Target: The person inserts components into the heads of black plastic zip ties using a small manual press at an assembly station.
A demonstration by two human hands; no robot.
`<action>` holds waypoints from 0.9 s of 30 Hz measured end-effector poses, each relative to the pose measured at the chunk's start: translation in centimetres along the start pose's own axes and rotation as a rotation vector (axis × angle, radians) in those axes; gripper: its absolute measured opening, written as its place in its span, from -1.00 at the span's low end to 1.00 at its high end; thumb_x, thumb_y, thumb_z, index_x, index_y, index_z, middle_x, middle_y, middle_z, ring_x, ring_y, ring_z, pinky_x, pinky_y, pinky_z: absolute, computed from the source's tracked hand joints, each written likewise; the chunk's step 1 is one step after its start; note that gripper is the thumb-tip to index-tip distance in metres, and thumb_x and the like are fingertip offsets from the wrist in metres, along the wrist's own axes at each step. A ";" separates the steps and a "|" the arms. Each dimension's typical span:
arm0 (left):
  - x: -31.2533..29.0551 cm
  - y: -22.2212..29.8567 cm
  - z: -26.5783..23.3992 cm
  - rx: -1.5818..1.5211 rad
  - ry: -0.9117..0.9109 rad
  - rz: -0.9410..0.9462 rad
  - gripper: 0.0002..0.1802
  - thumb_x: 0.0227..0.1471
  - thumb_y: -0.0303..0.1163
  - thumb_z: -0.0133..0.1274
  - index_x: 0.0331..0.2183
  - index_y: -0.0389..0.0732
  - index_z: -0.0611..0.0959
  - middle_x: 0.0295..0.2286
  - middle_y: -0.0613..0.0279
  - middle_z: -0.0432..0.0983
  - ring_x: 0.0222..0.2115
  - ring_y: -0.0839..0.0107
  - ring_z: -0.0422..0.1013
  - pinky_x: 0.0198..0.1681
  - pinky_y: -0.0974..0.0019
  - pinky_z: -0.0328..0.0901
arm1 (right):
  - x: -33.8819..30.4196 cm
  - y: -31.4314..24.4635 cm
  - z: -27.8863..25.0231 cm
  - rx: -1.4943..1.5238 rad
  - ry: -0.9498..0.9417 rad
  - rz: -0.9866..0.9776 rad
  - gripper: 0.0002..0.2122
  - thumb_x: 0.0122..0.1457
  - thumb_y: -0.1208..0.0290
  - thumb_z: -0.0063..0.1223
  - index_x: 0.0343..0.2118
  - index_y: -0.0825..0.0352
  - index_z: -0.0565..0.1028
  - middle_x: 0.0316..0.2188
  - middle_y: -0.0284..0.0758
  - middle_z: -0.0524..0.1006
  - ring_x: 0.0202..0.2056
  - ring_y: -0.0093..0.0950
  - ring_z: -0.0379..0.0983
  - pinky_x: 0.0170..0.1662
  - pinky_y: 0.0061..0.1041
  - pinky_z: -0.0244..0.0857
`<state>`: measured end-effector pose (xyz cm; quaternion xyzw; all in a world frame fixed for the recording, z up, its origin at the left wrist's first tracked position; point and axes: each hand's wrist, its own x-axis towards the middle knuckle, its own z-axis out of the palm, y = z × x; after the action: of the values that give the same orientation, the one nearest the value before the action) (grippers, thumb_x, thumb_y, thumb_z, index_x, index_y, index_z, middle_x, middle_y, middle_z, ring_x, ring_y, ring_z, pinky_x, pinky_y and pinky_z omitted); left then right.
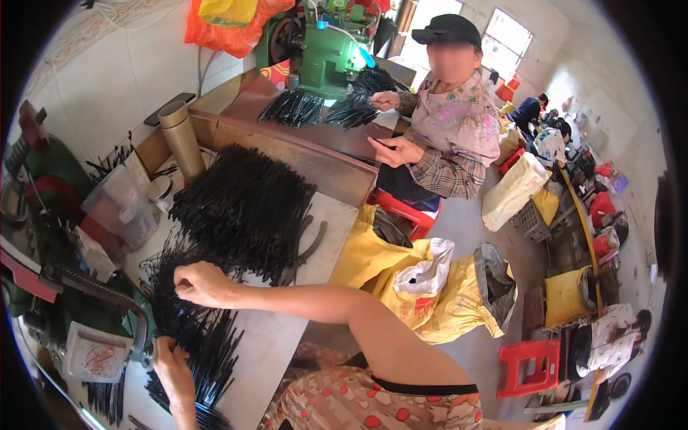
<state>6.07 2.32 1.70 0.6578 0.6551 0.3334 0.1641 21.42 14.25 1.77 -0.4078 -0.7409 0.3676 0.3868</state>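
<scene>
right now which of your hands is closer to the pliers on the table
Right. The right hand rests on the black strips just left of the pliers; the left hand is lower down by the green machine, farther away.

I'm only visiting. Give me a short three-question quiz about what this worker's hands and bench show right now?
1. True or false: the right hand rests on the pile of thin black plastic strips.
2. What does the left hand grip: A) black strips, B) grey metal pliers, C) tan cardboard tube?
3. What colour is the plastic stool on the floor?

Key: 1 true; 2 A; 3 red.
</scene>
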 end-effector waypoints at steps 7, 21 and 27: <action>-0.7 -1.8 -1.4 -0.096 0.049 -0.039 -0.69 -0.17 -0.71 -0.24 -0.28 -0.41 0.43 -0.56 0.07 0.36 -0.70 0.45 0.24 -0.63 0.40 0.18 | 0.5 -1.3 1.6 -0.039 -0.057 -0.250 -0.92 -0.05 0.47 -0.13 -0.52 0.37 0.30 -0.75 -0.12 0.39 -0.63 -0.14 0.36 -0.53 -0.26 0.23; -3.0 -2.7 -1.6 -0.190 0.098 -0.073 -0.74 -0.14 -0.70 -0.20 -0.32 -0.41 0.49 -0.55 0.21 0.39 -0.65 0.59 0.23 -0.60 0.53 0.17 | -2.1 -2.8 3.4 -0.005 -0.422 -0.289 -0.89 -0.06 0.47 -0.08 -0.52 0.40 0.44 -0.63 -0.13 0.45 -0.50 -0.19 0.41 -0.42 -0.32 0.28; -3.9 -3.5 -1.8 -0.229 0.164 -0.137 -0.74 -0.15 -0.71 -0.18 -0.33 -0.39 0.50 -0.47 0.22 0.43 -0.58 0.58 0.29 -0.56 0.54 0.22 | -2.2 -2.8 3.5 0.005 -0.529 -0.273 -0.88 -0.17 0.44 0.02 -0.55 0.36 0.50 -0.61 -0.15 0.47 -0.47 -0.23 0.42 -0.38 -0.36 0.27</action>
<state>2.57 -1.51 -0.15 0.5591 0.6672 0.4468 0.2063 18.28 10.40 2.03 -0.1933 -0.8632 0.4074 0.2271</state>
